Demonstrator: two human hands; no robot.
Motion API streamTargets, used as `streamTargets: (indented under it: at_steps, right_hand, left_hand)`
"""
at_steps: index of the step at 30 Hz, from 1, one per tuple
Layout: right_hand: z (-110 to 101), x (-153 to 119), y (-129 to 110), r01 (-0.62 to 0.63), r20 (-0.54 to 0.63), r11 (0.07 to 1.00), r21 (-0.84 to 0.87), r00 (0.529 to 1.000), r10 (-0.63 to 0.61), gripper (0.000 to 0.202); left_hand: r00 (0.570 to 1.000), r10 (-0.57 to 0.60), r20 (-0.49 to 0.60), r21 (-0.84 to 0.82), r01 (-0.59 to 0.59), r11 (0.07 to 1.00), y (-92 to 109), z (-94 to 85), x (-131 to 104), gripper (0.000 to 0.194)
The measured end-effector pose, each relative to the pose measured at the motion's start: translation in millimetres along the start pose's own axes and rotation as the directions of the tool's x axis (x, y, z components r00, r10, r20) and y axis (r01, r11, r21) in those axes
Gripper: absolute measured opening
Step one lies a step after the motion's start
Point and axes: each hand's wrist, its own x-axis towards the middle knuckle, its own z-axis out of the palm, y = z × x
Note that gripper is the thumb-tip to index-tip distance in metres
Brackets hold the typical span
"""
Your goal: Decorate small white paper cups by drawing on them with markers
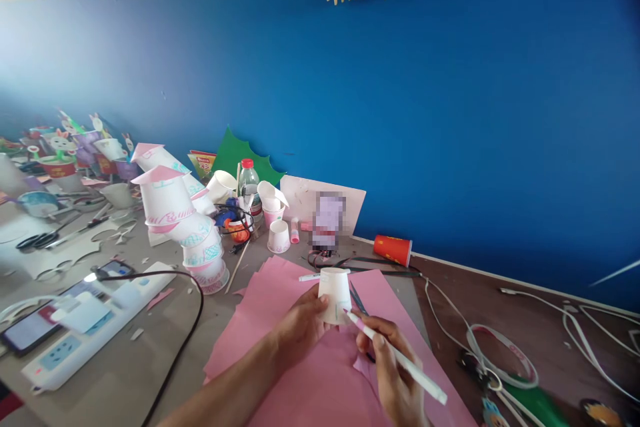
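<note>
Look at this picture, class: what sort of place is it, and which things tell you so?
Probably a craft worktable. The left hand holds an upturned paper cup over pink paper sheets, the right hand holds a white pen, and a stack of decorated cups stands nearby with scissors.

Pink paper sheets [320, 373] lie spread on the grey tabletop [125, 373]. A white power strip [95, 330], scissors [37, 240] and a tipped red cup [393, 249] also lie there.

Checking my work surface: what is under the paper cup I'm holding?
Pink paper sheets lie under the paper cup; the table beneath them is covered.
</note>
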Motion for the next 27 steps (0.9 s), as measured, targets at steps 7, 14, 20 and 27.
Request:
streamTargets:
  at_steps: [7,14,20,27]
  right_hand:
    - [0.9,1.5,1.6,0.009,-0.007,0.998,-0.067,1.0,-0.009,0.025]
    - [-0.6,-0.9,3.7,-0.003,-0.006,0.997,-0.08,1.0,0.003,0.025]
    - [0.5,0.0,3.4,-0.018,0.0,0.998,-0.058,1.0,0.018,0.024]
    - [2.5,0.1,-1.2,-0.011,0.017,0.997,-0.081,1.0,0.012,0.023]
  left_hand:
    - [1.0,0.014,0.005,0.007,-0.014,1.0,0.8,3.5,-0.1,0.03]
    - [1.0,0.011,0.004,0.024,-0.011,1.0,0.9,2.0,-1.0,0.033]
    - [1.0,0.016,0.003,0.02,-0.016,1.0,-1.1,-1.4,-0.8,0.031]
    - [1.0,0.023,0.004,0.027,-0.023,0.999,-0.2,0.7,-0.4,0.034]
